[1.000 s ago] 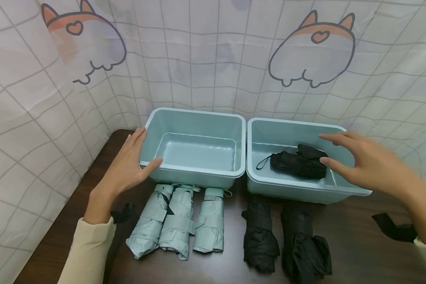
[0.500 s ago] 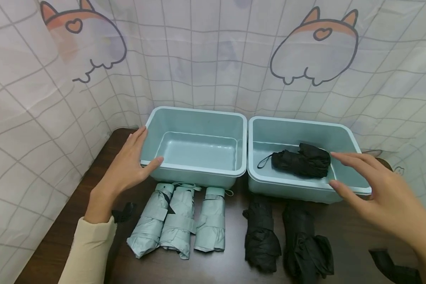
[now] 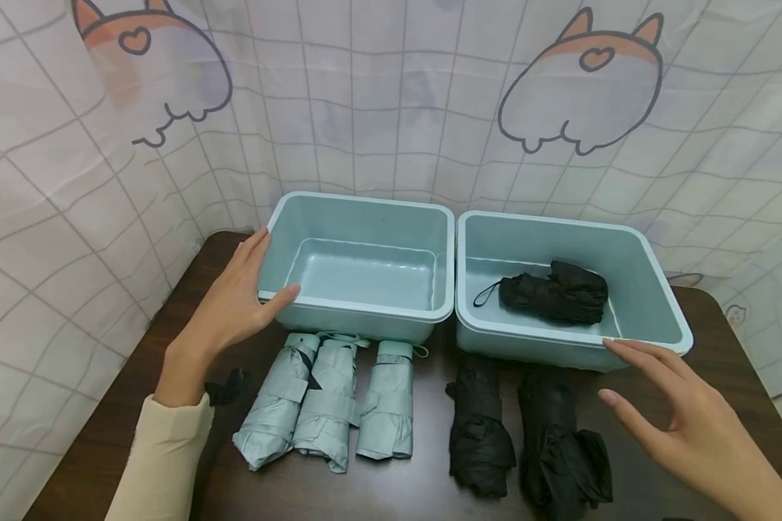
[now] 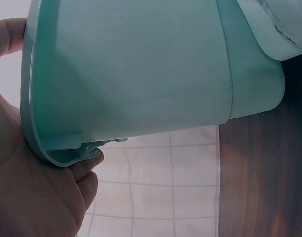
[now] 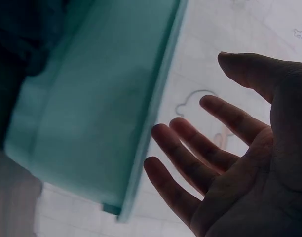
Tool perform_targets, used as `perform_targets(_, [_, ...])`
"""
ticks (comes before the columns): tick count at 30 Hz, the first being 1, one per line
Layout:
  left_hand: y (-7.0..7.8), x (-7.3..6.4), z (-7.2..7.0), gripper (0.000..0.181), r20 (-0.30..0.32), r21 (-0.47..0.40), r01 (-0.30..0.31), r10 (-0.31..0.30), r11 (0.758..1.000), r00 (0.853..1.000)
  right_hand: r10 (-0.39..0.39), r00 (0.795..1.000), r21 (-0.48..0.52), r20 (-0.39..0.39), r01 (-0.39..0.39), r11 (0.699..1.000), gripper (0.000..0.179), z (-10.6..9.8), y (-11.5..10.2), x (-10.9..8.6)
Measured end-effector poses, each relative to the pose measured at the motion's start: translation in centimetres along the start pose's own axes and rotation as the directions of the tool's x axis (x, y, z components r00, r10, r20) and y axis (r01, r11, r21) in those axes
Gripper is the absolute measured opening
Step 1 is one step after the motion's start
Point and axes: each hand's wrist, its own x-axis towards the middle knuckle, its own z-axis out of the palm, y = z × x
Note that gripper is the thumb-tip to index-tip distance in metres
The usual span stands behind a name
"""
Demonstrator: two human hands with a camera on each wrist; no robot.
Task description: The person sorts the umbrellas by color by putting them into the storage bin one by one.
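My left hand (image 3: 228, 297) holds the front left corner of a pale blue-green plastic bin (image 3: 365, 307). In the left wrist view, the thumb (image 4: 9, 37) lies over its rim and the fingers (image 4: 89, 170) bend beneath the rim at the side. A second matching bin (image 3: 528, 336) stands to its right. Inside it lies a folded black umbrella (image 3: 554, 293) with a wrist loop. My right hand (image 3: 691, 412) hovers by that bin's front right edge, fingers spread and holding nothing. In the right wrist view its fingers (image 5: 185, 163) appear beside the bin wall (image 5: 99, 108).
Before the left bin lie three folded pale green umbrellas (image 3: 276, 405), (image 3: 328, 409), (image 3: 386, 405). Two folded black umbrellas (image 3: 481, 434), (image 3: 560, 449) lie before the right bin. The dark wooden table (image 3: 423, 492) backs onto a gridded white curtain (image 3: 378, 108).
My right hand has drawn back from over the right bin, moving right and toward me. The black umbrella inside stays put. My left hand keeps its place on the left bin.
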Motion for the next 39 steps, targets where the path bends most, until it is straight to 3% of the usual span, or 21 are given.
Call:
perform_targets(7, [0.0, -0.1, -0.1, 0.097, 0.001, 0.009, 0.003, -0.003, 1.0, 1.0, 0.074, 0.995, -0.036, 0.071, -0.071, 0.997, 0.071, 1.7, 0.7, -0.9])
perform_targets(10, [-0.1, -0.2, -0.1, 0.097, 0.002, 0.011, 0.007, -0.007, 1.0, 1.0, 0.149, 0.981, -0.04, 0.126, -0.145, 0.989, 0.067, 2.5, 0.7, -1.3])
perform_targets(13, [-0.1, -0.1, -0.1, 0.097, -0.002, 0.011, 0.004, -0.004, 1.0, 1.0, 0.285, 0.932, -0.047, 0.225, -0.281, 0.958, 0.064, 3.4, 0.5, -1.5])
perform_targets(17, [-0.1, 0.0, 0.0, 0.097, -0.002, 0.005, -0.003, 0.003, 1.0, 1.0, 0.47, 0.804, -0.12, 0.365, -0.46, 0.88, 0.076, 4.5, 0.6, -1.5])
perform_targets(19, [-0.1, 0.0, 0.1, 0.097, 0.0, 0.0, -0.008, 0.008, 1.0, 1.0, 0.516, 0.751, -0.159, 0.411, -0.499, 0.852, 0.082, 5.1, 0.8, -1.5])
perform_targets(22, [0.0, 0.0, 0.0, 0.097, 0.006, -0.003, -0.013, 0.013, 1.0, 1.0, 0.548, 0.701, -0.192, 0.456, -0.523, 0.83, 0.089, 5.9, 0.9, -1.4])
perform_targets(27, [0.1, 0.0, -0.2, 0.098, 0.007, 0.005, -0.017, 0.017, 1.0, 1.0, 0.571, 0.649, -0.213, 0.502, -0.547, 0.81, 0.103, 7.0, 0.9, -1.2])
perform_targets(31, [0.1, -0.1, -0.2, 0.098, 0.005, 0.011, -0.01, 0.01, 1.0, 1.0, 0.579, 0.62, -0.233, 0.53, -0.55, 0.802, 0.11, 7.7, 0.6, -1.0])
perform_targets(39, [0.2, -0.1, -0.3, 0.098, 0.006, 0.011, -0.012, 0.012, 1.0, 1.0, 0.597, 0.607, -0.271, 0.524, -0.546, 0.793, 0.118, 8.5, 0.1, -1.0])
